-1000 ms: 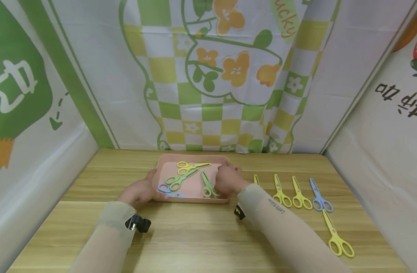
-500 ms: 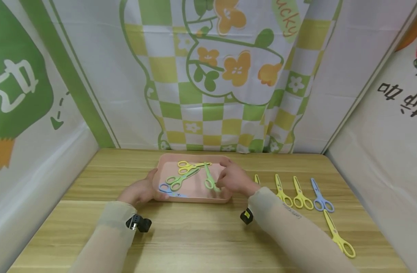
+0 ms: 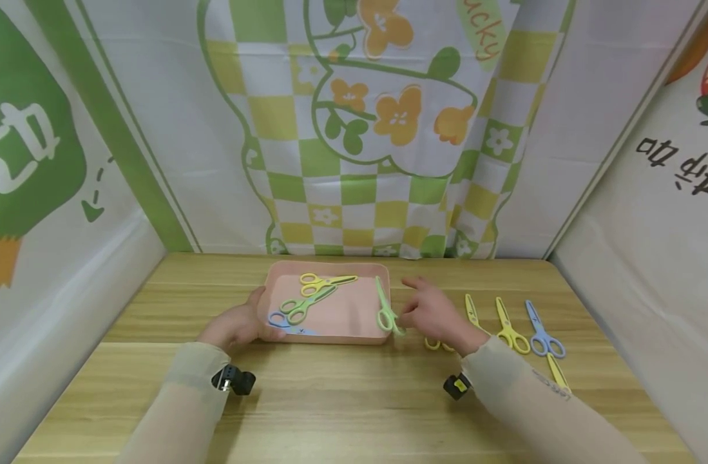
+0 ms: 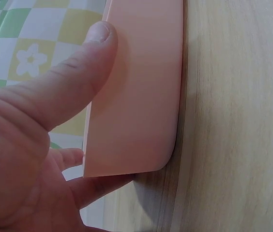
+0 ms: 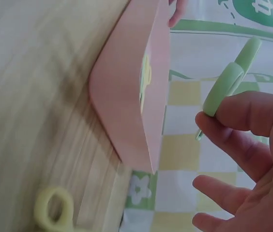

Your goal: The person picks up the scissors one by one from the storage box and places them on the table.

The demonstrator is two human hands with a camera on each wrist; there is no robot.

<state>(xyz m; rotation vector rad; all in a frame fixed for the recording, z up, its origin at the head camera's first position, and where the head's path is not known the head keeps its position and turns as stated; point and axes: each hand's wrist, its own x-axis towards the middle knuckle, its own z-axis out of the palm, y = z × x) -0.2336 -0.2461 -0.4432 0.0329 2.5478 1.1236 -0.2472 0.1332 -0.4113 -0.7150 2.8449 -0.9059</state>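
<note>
My left hand [image 3: 240, 321] grips the near left corner of a pink tray [image 3: 330, 339]. In the left wrist view its thumb [image 4: 85, 67] lies along the tray's wall [image 4: 136, 87], with fingers round the corner. My right hand [image 3: 435, 312] pinches green scissors [image 3: 384, 306] by a handle loop, between thumb and index finger. They hang over the tray's right edge, blade pointing away. In the right wrist view the green handles [image 5: 223, 89] stand above the rim, the other fingers spread. Inside the tray lie yellow scissors [image 3: 310, 285], other green scissors [image 3: 298, 311] and blue scissors [image 3: 278, 319].
Right of the tray, yellow scissors [image 3: 511, 335] and blue scissors [image 3: 542, 338] lie in a row on the wooden table [image 3: 330, 399], blades away. Other yellow scissors [image 3: 556, 370] lie nearer, partly hidden by my right forearm. A patterned cloth [image 3: 359, 193] hangs behind the table.
My right hand has lifted the green scissors from inside the tray and carried them right, to its right edge. My left hand stays on the tray's corner.
</note>
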